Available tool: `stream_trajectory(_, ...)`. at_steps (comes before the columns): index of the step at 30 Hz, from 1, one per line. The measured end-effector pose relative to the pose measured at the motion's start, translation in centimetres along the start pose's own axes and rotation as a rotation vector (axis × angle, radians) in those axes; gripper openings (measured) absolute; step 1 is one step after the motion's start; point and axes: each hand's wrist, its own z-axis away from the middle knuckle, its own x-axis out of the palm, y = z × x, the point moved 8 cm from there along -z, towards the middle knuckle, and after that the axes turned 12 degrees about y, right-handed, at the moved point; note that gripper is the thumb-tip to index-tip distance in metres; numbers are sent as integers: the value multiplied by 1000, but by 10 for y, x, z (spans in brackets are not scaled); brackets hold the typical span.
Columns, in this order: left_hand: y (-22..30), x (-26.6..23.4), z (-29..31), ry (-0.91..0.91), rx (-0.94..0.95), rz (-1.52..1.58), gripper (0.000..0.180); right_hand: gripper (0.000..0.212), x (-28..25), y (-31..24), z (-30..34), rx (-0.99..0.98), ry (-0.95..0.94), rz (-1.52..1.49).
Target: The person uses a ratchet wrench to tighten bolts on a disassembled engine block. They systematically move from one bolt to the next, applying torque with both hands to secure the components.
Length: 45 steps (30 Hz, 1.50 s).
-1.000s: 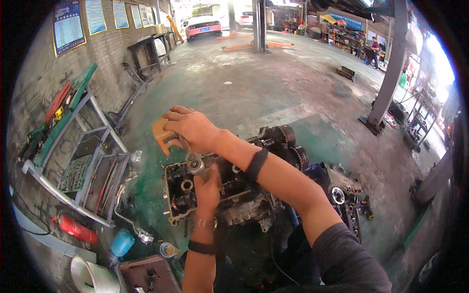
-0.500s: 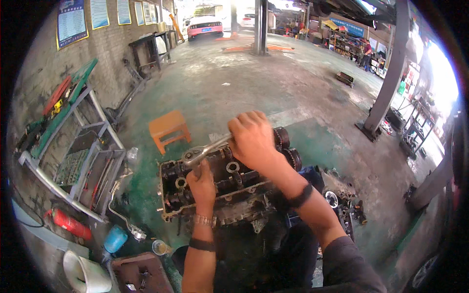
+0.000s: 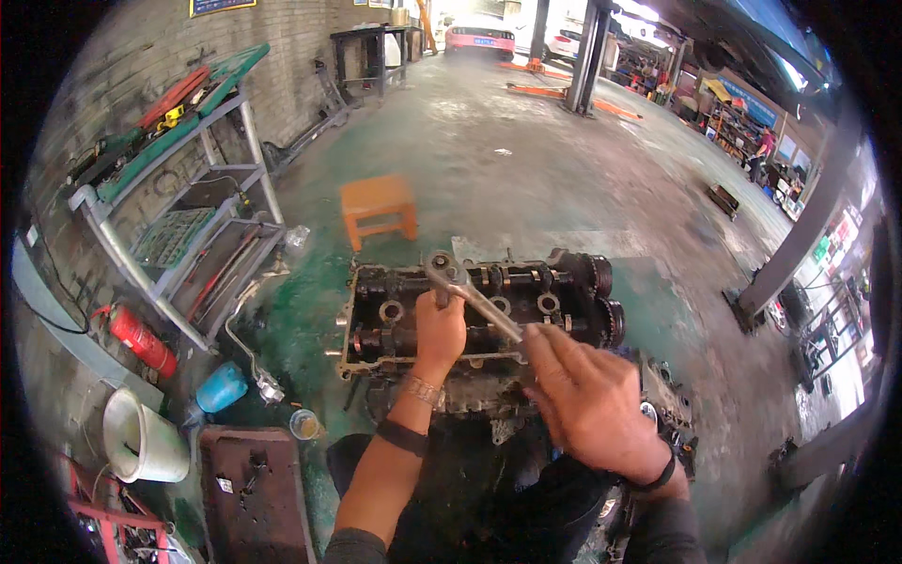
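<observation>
A chrome ratchet wrench (image 3: 484, 305) slants over the engine cylinder head (image 3: 404, 350), its round head at the upper left and its handle running toward me. My left hand (image 3: 440, 331) is closed just under the ratchet's head, around the dark socket or extension, whose lower end is hidden by the fist. On the handle's end lies my right hand (image 3: 597, 399), fingers together over it and the thumb underneath. Camshafts and round openings show in the cylinder head, with two dark sprocket wheels (image 3: 606, 299) at its right end.
An orange stool (image 3: 378, 199) stands just beyond the cylinder head. To the left are a tool cart (image 3: 254, 160), a red fire extinguisher (image 3: 141, 338), a blue container (image 3: 222, 387), a white bucket (image 3: 141, 437) and a brown tray (image 3: 254, 526). Loose parts lie right. A lift post (image 3: 799, 235) rises beyond.
My right hand has swung the ratchet handle from the far right down toward me. The left hand stays at the ratchet's head. The whole view has shifted, moving the scene rightward.
</observation>
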Motion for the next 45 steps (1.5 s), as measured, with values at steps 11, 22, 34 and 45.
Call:
stream_trajectory(11,11,10,2,-194,-209,298,46,42,46,78,-42,123,-102,48)
stream_trajectory(22,20,8,2,-226,-298,218,57,30,184,88,-140,-61,312,-248)
stream_trajectory(34,6,5,3,-145,-318,267,52,26,179,88,-129,20,354,-187)
stream_trajectory(45,14,5,3,-75,-214,216,55,33,54,77,-36,236,170,161)
